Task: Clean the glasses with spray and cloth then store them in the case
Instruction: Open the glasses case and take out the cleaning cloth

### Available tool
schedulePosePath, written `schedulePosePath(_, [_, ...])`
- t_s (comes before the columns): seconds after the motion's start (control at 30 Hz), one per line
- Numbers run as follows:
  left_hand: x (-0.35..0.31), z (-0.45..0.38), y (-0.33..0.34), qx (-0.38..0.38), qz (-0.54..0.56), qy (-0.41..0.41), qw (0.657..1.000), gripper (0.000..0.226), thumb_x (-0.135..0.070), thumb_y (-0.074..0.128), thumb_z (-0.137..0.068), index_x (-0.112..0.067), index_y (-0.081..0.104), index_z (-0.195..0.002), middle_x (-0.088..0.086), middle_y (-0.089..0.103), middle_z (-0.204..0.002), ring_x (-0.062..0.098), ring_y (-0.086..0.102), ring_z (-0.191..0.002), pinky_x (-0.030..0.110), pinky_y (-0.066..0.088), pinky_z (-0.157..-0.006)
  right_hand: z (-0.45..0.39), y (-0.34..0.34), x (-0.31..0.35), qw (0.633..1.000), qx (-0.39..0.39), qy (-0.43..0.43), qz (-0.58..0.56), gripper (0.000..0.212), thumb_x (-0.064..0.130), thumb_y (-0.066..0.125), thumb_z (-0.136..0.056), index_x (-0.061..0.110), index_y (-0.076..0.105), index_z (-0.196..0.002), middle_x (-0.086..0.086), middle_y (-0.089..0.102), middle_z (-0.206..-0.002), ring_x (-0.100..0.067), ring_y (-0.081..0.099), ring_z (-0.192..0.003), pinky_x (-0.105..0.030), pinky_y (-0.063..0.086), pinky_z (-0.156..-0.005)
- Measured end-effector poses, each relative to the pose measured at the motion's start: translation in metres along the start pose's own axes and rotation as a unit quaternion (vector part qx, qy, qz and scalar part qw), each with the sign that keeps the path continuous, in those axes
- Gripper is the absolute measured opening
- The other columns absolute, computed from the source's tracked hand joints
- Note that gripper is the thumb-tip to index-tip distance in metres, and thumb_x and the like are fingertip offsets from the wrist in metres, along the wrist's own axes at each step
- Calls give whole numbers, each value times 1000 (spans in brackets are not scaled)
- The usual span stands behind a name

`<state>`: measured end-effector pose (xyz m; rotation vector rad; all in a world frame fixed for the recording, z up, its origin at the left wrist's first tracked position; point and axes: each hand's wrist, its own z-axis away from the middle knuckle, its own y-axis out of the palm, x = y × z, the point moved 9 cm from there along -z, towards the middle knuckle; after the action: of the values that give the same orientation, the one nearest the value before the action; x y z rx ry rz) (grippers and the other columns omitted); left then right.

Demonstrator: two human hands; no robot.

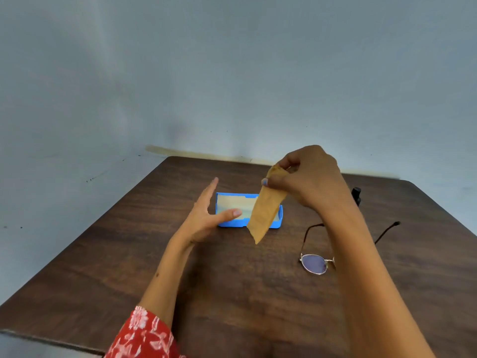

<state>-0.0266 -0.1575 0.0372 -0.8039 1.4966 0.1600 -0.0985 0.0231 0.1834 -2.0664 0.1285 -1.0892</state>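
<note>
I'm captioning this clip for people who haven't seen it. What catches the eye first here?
The tan cloth dangling from the right hand above the table's middle stands out first. Behind it lies the bright blue open case, with the left hand open beside it. The glasses rest unfolded on the dark wooden table, partly hidden by the right forearm.

The right hand [309,177] pinches a tan cloth [265,213] hanging above the open blue case [232,224] on the table [232,280], the left hand [206,215] spread beside it, glasses [316,263] lying near.
</note>
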Motion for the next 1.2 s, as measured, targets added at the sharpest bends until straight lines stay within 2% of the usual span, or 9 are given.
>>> schedulePosePath(0.07, [-39,28,14,14,119,57,991,98,-47,76,-55,-24,36,-142,-8,44,-142,-3,44,-124,9,39,-94,18,-5,2,999,25,-22,-36,13,30,77,-69,20,73,-77,3,67,-67,-8,58,-64,-20,42,-54])
schedulePosePath(0.23, [-77,91,75,115,232,74,963,38,-19,80,-66,-4,69,-99,14,72,-96,26,66,-93,38,54,-86,58,-11,-14,990,81,-19,-117,18,35,78,-69,19,73,-76,3,71,-65,-3,60,-57,-13,42,-53])
schedulePosePath(0.33, [-69,117,94,144,248,41,957,23,-16,73,-69,-2,73,-88,17,74,-87,26,71,-81,37,59,-76,72,-20,-35,985,69,-1,-157,19,33,79,-68,16,74,-76,0,71,-64,-1,56,-51,-9,40,-47])
schedulePosePath(0.47, [-59,143,115,193,270,-11,943,24,-16,71,-75,-4,73,-95,17,74,-93,25,72,-83,27,57,-71,83,-17,-71,979,70,48,-183,19,32,81,-67,15,75,-72,-7,70,-62,-12,57,-57,-24,44,-56])
schedulePosePath(0.57, [-55,158,129,216,296,-39,930,25,-19,65,-81,-5,71,-101,17,73,-99,27,71,-91,28,57,-76,91,-6,-89,981,70,66,-168,18,33,80,-68,16,74,-71,9,59,-46,0,47,-42,-16,36,-47])
schedulePosePath(0.77, [-39,165,135,134,326,-86,932,26,-26,61,-82,-14,73,-101,12,72,-106,23,67,-102,29,55,-86,131,-23,-132,987,-112,115,-29,37,65,65,-65,29,67,-62,13,65,-59,0,58,-62,-25,42,-56])
schedulePosePath(0.9, [-33,167,141,117,339,-104,928,33,-33,53,-86,-13,72,-104,23,67,-109,28,62,-103,49,43,-98,156,23,-137,970,53,122,-204,48,72,61,-58,26,72,-66,-2,65,-57,-4,44,-50,-18,36,-50])
schedulePosePath(1.0, [-28,167,143,109,333,-114,930,36,-35,54,-85,-9,71,-104,28,61,-114,29,60,-103,52,40,-102,168,47,-137,932,129,125,-314,40,56,74,-54,22,74,-75,1,69,-66,-4,53,-58,-14,44,-54])
schedulePosePath(1.2, [-28,162,135,70,229,-89,967,47,-50,61,-66,-18,74,-98,3,56,-120,14,59,-108,34,50,-95,164,49,-147,930,94,137,-328,30,46,75,-58,25,77,-78,1,70,-89,-14,65,-81,-28,53,-75])
